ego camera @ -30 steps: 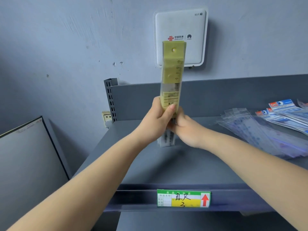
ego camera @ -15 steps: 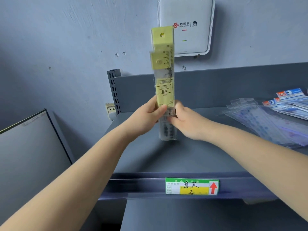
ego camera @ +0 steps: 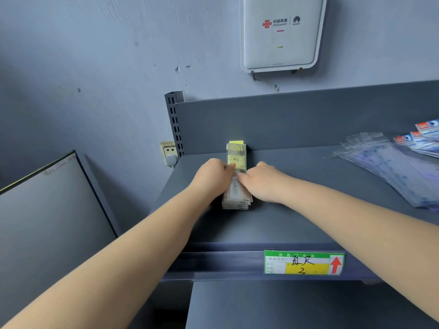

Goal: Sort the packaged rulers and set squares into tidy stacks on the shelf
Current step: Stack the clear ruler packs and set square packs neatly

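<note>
On the grey shelf (ego camera: 297, 224), near its left end, both hands clasp a stack of packaged rulers (ego camera: 236, 181) lying flat: left hand (ego camera: 211, 175) curled against its left edge, right hand (ego camera: 263, 180) against its right. Clear sleeves with yellow header cards and a yellow label; far end touching the back panel (ego camera: 308, 119). Loose clear packets (ego camera: 389, 167) lie well apart, right

ruler stack (ego camera: 236, 176) on shelf (ego camera: 297, 224), sleeves (ego camera: 389, 169) far right
</note>
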A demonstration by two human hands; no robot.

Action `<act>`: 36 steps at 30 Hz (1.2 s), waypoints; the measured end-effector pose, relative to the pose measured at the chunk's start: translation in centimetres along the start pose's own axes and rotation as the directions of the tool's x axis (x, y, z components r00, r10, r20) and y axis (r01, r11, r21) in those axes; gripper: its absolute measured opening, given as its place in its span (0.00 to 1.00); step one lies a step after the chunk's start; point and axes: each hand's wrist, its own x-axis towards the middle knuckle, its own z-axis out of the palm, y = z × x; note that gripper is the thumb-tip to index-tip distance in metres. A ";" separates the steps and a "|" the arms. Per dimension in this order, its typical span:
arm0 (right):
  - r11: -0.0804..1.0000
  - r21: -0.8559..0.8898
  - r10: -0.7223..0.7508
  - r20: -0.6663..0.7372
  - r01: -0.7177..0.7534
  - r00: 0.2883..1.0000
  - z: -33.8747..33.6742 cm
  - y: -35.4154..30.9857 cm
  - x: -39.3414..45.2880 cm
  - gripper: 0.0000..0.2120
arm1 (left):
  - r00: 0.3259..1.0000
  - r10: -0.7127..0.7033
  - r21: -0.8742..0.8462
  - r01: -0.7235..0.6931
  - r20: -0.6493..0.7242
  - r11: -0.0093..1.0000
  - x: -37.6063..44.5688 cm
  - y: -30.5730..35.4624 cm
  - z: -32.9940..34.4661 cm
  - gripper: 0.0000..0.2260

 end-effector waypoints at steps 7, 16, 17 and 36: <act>0.992 0.129 0.002 -0.035 0.003 0.999 -0.5 0.4 -0.4 0.24 | 0.999 -0.025 -0.119 0.022 -0.022 0.993 0.4 -0.6 -0.2 0.17; 0.973 -0.231 -0.036 -0.259 -0.026 0.965 -4.8 7.4 -3.3 0.20 | 0.949 0.310 0.384 -0.268 -0.052 0.884 -1.6 5.3 -0.1 0.18; 0.961 -0.272 -0.019 -0.269 -0.057 0.963 -5.3 8.9 -3.9 0.20 | 0.944 0.330 0.397 -0.299 -0.010 0.868 -1.9 6.4 0.8 0.19; 0.983 0.059 0.179 -0.062 -0.176 0.982 -10.9 29.7 -8.0 0.12 | 0.948 0.017 -0.256 0.068 0.318 0.964 -0.7 22.6 12.8 0.07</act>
